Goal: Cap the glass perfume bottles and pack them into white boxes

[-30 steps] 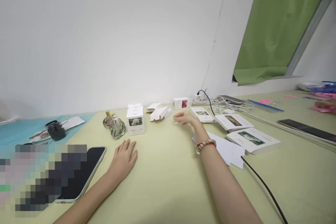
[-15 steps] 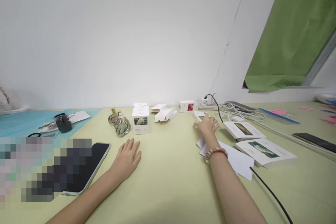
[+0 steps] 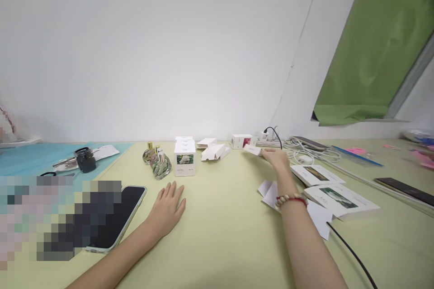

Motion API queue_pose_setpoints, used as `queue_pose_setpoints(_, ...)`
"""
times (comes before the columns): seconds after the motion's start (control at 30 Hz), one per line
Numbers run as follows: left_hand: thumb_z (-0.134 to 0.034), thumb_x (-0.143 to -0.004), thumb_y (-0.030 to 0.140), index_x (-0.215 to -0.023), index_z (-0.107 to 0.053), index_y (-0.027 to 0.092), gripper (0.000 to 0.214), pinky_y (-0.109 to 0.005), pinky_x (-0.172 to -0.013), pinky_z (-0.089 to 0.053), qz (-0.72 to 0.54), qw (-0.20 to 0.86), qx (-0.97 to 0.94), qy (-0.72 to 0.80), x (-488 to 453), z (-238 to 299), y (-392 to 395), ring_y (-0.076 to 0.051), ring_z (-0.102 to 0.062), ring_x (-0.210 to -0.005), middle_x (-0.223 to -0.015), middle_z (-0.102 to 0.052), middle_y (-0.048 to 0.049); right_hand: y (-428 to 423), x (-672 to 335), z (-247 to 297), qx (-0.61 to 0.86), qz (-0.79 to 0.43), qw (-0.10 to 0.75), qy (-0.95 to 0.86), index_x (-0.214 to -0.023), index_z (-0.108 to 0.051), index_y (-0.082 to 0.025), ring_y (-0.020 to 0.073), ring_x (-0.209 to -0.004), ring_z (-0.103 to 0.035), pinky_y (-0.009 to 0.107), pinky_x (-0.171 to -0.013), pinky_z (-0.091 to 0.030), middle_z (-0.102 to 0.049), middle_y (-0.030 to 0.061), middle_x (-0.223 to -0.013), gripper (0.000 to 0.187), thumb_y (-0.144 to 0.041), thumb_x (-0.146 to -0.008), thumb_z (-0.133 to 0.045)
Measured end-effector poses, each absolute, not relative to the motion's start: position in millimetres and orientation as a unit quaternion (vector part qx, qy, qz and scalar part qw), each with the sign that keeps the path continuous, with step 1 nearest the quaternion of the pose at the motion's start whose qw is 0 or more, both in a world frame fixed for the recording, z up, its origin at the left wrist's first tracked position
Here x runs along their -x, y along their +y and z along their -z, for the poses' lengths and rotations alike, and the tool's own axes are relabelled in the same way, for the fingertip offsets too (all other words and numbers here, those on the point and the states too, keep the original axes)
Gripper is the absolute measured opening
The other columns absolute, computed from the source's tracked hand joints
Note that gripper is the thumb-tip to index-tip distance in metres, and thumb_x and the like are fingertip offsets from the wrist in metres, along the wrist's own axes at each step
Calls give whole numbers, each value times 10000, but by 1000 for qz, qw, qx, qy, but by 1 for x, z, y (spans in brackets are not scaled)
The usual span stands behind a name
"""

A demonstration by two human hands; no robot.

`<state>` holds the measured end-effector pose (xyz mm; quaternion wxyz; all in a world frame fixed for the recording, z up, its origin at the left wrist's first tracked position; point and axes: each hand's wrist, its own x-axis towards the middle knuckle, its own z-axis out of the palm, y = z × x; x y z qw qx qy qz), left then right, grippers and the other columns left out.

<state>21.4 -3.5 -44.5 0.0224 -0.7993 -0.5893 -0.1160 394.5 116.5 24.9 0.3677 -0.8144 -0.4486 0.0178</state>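
My right hand [image 3: 276, 160] grips one end of a flat white carton [image 3: 252, 150], tilted up off the table; its fingertips are partly hidden. My left hand [image 3: 167, 207] lies palm down on the table with fingers spread, holding nothing. Just beyond it stand upright white boxes [image 3: 185, 165] in a row, the front one with a white flower picture. Beside them on the left are glass perfume bottles [image 3: 162, 167] with shiny caps. Under my right forearm lie unfolded white card pieces [image 3: 318, 221], and to its right are two flattened cartons, a nearer one [image 3: 341, 198] and a farther one [image 3: 317, 174].
A phone [image 3: 117, 216] lies left of my left arm. Folded white card inserts [image 3: 213, 151] and a pink-flower box [image 3: 241, 141] sit near the wall. White cables [image 3: 305, 151] tangle at the back right. A black cable [image 3: 352, 253] crosses the right front. A dark jar [image 3: 85, 159] stands left.
My right hand has closed on the flat carton and raised it off the table, tilting it. My left hand stays flat. The view has shifted slightly.
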Motion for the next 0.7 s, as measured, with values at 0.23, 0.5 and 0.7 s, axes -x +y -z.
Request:
queue_pose_setpoints(0.23, -313, -855, 389, -1348, -251, 155, 549, -451, -999, -253, 219, -35, 788, -574, -21, 46, -5, -262, -327, -1239, -1317, -396, -128, 69, -341, -117, 723, -30, 380, -576, -787, -681, -208, 174, -726, -550, 240, -617, -390, -617, 30, -736, 352, -458, -633, -486)
queue_pose_setpoints(0.5, -522, -730, 512, -1360, -168, 199, 787, -416, -960, -319, 357, -120, 782, -496, -32, 35, -21, -262, -361, -1204, -1334, -358, -113, 32, -252, -137, 515, -257, 85, -813, -1047, -610, -250, 162, -824, -562, 210, -590, -437, -601, 30, -994, 467, -405, -607, -581)
queue_pose_setpoints(0.7, -642, -606, 495, -1134, -477, 201, 627, -409, -839, -394, 363, -124, 793, -473, -37, 25, -26, -268, -507, -987, -1090, -560, -82, 36, -212, -121, 435, -232, 63, -868, -1253, -434, -286, 174, -896, -560, 258, -713, -452, -552, 39, -1111, 780, -512, -543, -662)
